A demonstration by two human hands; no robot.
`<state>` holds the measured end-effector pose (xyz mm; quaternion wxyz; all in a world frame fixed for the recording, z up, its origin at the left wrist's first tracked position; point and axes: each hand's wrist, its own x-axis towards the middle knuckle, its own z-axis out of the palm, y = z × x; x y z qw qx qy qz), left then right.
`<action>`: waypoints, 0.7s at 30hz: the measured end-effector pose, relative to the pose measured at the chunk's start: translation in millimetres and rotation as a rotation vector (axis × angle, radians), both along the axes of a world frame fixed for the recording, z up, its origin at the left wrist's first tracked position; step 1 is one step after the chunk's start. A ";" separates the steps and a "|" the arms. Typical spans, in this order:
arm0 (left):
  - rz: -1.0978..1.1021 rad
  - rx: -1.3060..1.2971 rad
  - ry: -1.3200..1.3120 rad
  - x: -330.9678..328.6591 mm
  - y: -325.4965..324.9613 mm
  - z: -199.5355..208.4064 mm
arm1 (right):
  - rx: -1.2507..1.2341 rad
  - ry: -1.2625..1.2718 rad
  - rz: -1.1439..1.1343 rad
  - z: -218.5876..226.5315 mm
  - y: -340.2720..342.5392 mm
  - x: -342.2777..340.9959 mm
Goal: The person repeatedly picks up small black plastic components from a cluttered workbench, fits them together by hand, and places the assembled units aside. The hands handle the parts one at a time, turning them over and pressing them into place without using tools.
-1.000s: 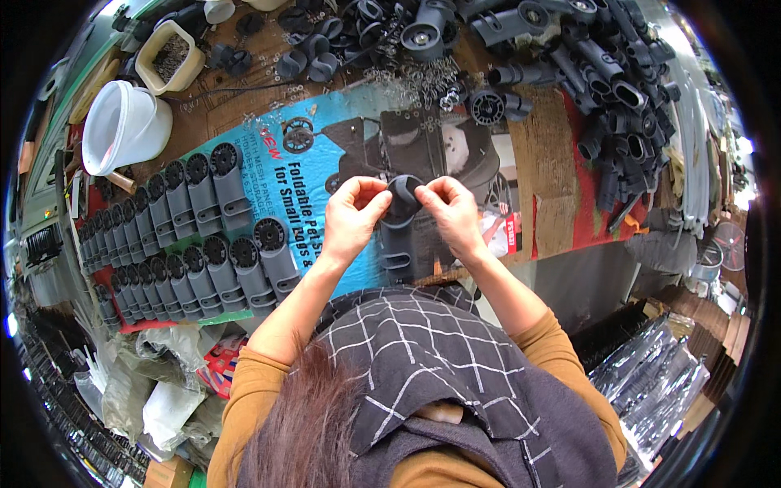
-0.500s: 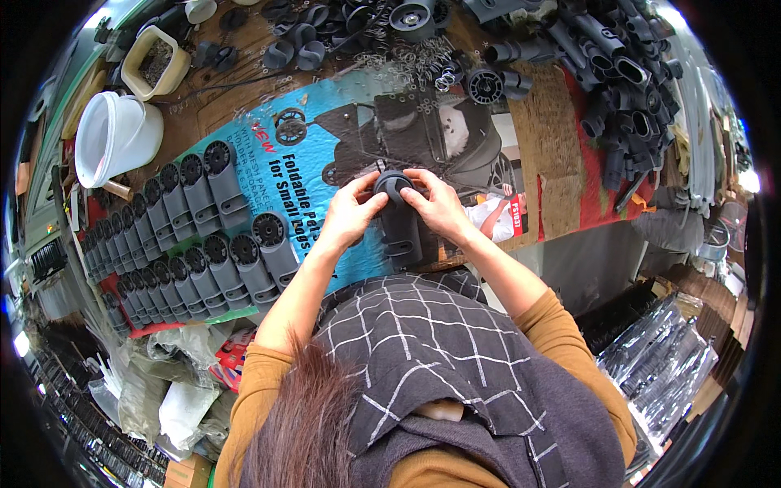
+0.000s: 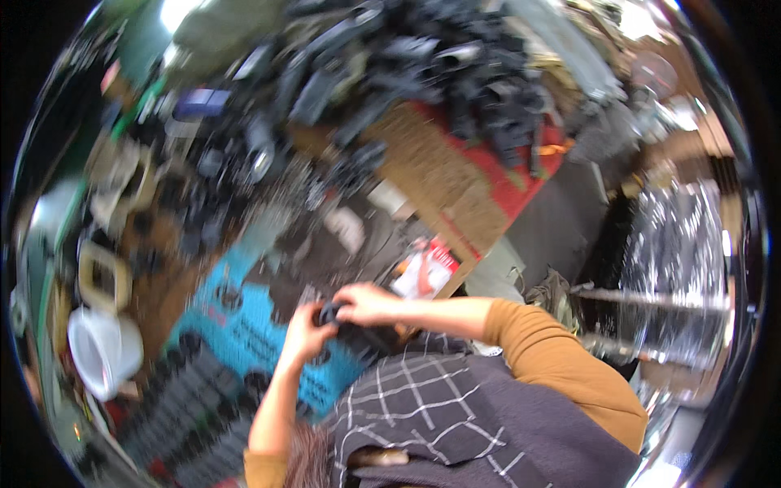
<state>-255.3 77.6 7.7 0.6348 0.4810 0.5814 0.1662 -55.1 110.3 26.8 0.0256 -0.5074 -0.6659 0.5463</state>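
Between my two hands is a dark plastic part with a round cap-like top point(image 3: 329, 312). My left hand point(image 3: 304, 332) pinches it from the left, fingers bent around its side. From the right, my right hand point(image 3: 366, 305) has thumb and fingers closed on the same top. The lower body of the part is dark, blurred and partly hidden by the right hand. Both hands are over a blue printed sheet point(image 3: 259, 335) on the bench. Motion blur hides the finer details.
Rows of grey plastic parts point(image 3: 175, 398) lie left of the sheet, near a white bucket point(image 3: 130, 346) and a cream tub point(image 3: 84, 281). Dark tubular parts point(image 3: 480, 85) are heaped at the back. Red material point(image 3: 522, 193) covers the bench's right edge; plastic-wrapped bundles point(image 3: 671, 244) stand beyond it.
My view has swung toward the right, so the bench appears turned and blurred. The back pile shows more fully. Both hands still hold the dark part.
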 end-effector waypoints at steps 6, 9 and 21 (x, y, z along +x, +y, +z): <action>-0.115 0.183 0.221 4.6 3.9 6.8 | 0.047 -0.020 -0.140 -8.8 -8.0 -13.2; 0.072 0.047 0.154 3.4 6.0 20.8 | 0.080 0.047 -0.328 7.8 -20.3 -16.2; 0.622 0.443 -0.279 25.5 25.0 65.7 | -0.162 0.479 -0.324 89.3 -26.8 -19.3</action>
